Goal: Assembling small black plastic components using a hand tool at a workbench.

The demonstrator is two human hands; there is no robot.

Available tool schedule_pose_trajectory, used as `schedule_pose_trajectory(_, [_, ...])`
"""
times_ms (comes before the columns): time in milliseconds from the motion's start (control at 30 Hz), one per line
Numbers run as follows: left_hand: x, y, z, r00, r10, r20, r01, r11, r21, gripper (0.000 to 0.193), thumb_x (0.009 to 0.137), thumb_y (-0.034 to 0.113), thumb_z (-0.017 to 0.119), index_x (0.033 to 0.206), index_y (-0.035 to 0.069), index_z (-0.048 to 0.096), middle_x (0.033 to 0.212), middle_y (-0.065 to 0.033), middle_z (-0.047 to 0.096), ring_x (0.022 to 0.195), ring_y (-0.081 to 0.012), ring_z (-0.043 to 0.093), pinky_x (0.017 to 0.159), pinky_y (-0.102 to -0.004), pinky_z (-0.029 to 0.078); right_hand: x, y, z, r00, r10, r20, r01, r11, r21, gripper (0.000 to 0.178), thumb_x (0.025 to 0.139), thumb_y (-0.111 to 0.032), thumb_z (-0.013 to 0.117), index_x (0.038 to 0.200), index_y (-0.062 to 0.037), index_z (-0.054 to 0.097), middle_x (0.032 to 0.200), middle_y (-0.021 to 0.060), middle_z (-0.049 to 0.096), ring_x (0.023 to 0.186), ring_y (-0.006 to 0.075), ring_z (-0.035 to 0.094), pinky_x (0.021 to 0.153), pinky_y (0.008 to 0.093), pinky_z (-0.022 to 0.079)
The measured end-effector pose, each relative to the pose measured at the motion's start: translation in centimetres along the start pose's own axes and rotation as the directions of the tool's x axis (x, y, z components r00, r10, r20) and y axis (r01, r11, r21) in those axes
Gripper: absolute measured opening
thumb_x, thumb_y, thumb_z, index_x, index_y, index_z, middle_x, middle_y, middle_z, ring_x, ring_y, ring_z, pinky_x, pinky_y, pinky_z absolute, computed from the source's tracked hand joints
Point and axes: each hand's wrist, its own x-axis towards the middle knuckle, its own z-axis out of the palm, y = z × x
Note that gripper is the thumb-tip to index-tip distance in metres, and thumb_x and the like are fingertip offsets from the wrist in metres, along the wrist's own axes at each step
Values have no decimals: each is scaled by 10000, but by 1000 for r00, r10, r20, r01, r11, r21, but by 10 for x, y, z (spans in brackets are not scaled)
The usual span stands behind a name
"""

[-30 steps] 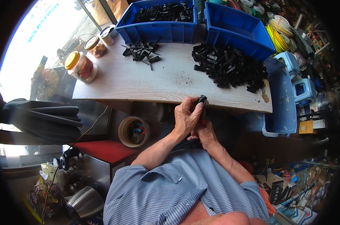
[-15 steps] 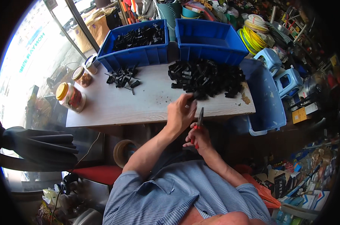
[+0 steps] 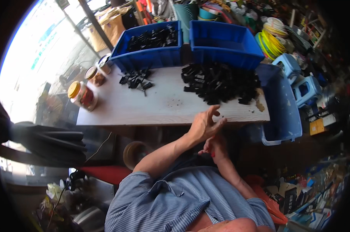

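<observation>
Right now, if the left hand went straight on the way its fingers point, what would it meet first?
Probably the near edge of the pile of black parts on the table: the left hand points forward and right toward it. Its height is unclear, so it might pass above.

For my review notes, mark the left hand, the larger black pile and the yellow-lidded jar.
Left hand (image 3: 203, 126): head view, on the back of the hand.
Larger black pile (image 3: 221, 83): head view, on the middle of the heap.
Yellow-lidded jar (image 3: 84, 98): head view, on its body below the lid.
</observation>
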Motion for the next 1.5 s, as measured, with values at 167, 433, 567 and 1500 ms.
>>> schedule_pose_trajectory(167, [-25, -9, 2, 982, -176, 68, 175, 984, 17, 310, 885, 243, 680, 988, -47, 645, 811, -199, 671, 739, -275, 670, 692, -361, 521, -5, -4, 11, 999, 43, 17, -41, 995, -88, 361, 861, -334, 711, 1050, -57, 579, 630, 48, 556, 505, 140, 569, 521, 361, 600])
schedule_pose_trajectory(433, [-47, -34, -23, 981, -119, -155, 116, 993, -27, 269, 898, 162, 692, 1092, -16, 636, 877, -173, 700, 735, -230, 692, 680, -326, 533, -8, 1, 19, 987, 96, 126, -65, 970, -236, 248, 878, -283, 679, 944, -70, 571, 636, 20, 532, 493, 100, 513, 512, 334, 584])
schedule_pose_trajectory(567, [-6, -63, -112, 822, 147, -551, 34, 952, 304, 222, 891, 74, 675, 1103, 29, 627, 888, -132, 677, 660, -248, 666, 610, -348, 520, -23, -5, 26, 989, 119, 88, -92, 961, -261, 97, 877, -175, 561, 892, -80, 548, 615, 1, 491, 464, 90, 460, 509, 336, 572])
schedule_pose_trajectory(1500, [-1, -88, -155, 947, 223, -229, -24, 763, 646, 200, 870, 52, 614, 1068, 48, 641, 977, -166, 625, 864, -358, 629, 751, -416, 511, -11, 11, 22, 999, 39, -20, -43, 976, -213, 139, 897, -206, 599, 842, -86, 553, 587, -2, 482, 448, 97, 472, 466, 339, 559])
